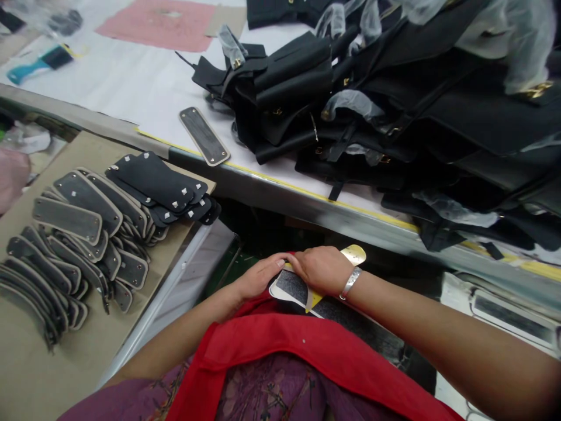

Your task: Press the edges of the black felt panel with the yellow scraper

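If right fingers [303, 266], curled round a flat yellow strip [355, 254], slip, the flat grey piece [291, 285] below them may bend; left fingers' [272, 265] hold is unclear.

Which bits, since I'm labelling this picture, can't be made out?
Head view: middle of the yellow strip, hidden by the right hand.
Head view: some fingers of the left hand, out of sight where the hands overlap.
Head view: the number of tags on the left, since they cover each other.
Head view: the far end of the black pile, cut off by the right edge.
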A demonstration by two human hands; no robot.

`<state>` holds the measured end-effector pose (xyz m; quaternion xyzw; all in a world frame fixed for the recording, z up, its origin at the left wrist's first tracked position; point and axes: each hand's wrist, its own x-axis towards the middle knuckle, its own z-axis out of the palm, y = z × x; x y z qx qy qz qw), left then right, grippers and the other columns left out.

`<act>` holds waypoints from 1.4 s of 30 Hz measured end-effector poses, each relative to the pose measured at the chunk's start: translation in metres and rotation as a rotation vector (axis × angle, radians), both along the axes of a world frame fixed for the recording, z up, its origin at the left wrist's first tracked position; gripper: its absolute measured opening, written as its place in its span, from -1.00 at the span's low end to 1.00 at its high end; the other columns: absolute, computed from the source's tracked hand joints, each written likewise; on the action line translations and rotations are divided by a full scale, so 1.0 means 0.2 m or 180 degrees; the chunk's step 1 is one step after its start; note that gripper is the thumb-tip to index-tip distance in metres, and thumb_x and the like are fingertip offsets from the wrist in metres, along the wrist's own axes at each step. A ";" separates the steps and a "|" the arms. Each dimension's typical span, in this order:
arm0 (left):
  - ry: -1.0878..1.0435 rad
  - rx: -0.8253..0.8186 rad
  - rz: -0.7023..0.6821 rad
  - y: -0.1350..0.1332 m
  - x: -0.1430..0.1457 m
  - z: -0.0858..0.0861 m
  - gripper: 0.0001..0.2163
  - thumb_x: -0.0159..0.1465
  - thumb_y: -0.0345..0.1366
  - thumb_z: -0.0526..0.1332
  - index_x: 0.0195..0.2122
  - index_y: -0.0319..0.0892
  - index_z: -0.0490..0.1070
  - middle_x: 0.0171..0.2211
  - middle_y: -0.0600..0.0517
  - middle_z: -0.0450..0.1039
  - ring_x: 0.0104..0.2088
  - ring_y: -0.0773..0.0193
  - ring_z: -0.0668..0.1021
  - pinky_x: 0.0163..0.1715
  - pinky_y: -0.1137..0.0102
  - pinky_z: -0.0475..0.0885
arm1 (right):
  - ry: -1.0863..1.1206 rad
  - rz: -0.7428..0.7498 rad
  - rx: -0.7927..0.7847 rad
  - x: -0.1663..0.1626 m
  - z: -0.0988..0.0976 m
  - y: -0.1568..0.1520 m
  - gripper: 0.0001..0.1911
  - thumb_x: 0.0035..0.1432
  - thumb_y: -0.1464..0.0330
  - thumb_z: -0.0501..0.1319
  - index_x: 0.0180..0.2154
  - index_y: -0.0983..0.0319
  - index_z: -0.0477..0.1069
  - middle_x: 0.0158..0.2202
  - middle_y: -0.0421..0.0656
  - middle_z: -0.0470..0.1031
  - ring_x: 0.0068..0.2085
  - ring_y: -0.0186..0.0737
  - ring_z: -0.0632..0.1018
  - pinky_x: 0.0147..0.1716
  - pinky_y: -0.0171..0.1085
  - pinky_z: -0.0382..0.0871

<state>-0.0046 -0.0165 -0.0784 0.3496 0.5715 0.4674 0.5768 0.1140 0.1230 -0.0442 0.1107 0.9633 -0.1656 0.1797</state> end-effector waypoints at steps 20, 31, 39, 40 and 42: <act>-0.0204 -0.0347 -0.0274 -0.02 -0.01 0.05 -0.61 0.21 -0.09 0.13 0.02 -0.15 0.26 -0.14 -0.02 0.40 -0.17 0.22 0.44 -0.17 0.37 0.29 | -0.0208 -0.0364 0.0410 0.13 0.14 -0.09 -0.52 0.33 0.19 -0.16 -0.33 0.28 0.44 -0.40 0.01 0.49 -0.37 -0.06 0.52 -0.44 -0.26 0.28; -0.0570 -0.0531 0.0000 0.01 -0.14 0.00 -0.65 0.14 -0.09 0.19 -0.13 -0.19 0.46 -0.10 -0.09 0.44 -0.12 0.13 0.44 -0.20 0.34 0.32 | 0.0242 -0.2368 -0.1100 0.48 0.35 -0.08 -0.41 0.28 0.11 -0.24 -0.39 0.30 0.44 -0.39 -0.04 0.48 -0.33 -0.10 0.47 -0.34 -0.24 0.27; -0.1037 -0.0828 -0.0375 -0.16 -0.13 0.19 -0.44 0.17 0.09 0.06 0.18 0.12 0.04 0.19 -0.12 0.09 -0.34 0.16 0.54 -0.36 0.18 0.44 | 0.0592 -0.3078 -0.4179 0.66 0.44 -0.27 -0.57 0.03 0.12 0.25 -0.13 0.26 0.33 -0.24 -0.09 0.48 -0.25 -0.15 0.50 -0.31 -0.32 0.36; -0.1269 -0.0786 -0.0369 -0.17 -0.10 0.19 -0.42 0.19 0.12 0.01 0.20 0.14 -0.03 0.18 -0.12 0.10 -0.30 0.14 0.54 -0.31 0.13 0.44 | 0.0477 -0.3115 -0.4255 0.66 0.43 -0.30 -0.57 0.01 0.11 0.27 -0.16 0.26 0.35 -0.26 -0.09 0.49 -0.26 -0.15 0.51 -0.32 -0.32 0.37; -0.1541 -0.0685 -0.0229 -0.18 -0.04 0.18 -0.41 0.20 0.17 -0.08 0.22 0.13 -0.10 0.14 -0.12 0.16 -0.26 0.12 0.53 -0.26 0.10 0.43 | 0.0114 -0.3084 -0.4109 0.65 0.37 -0.34 -0.58 -0.01 0.07 0.27 -0.25 0.27 0.39 -0.33 -0.09 0.51 -0.35 -0.18 0.52 -0.42 -0.35 0.37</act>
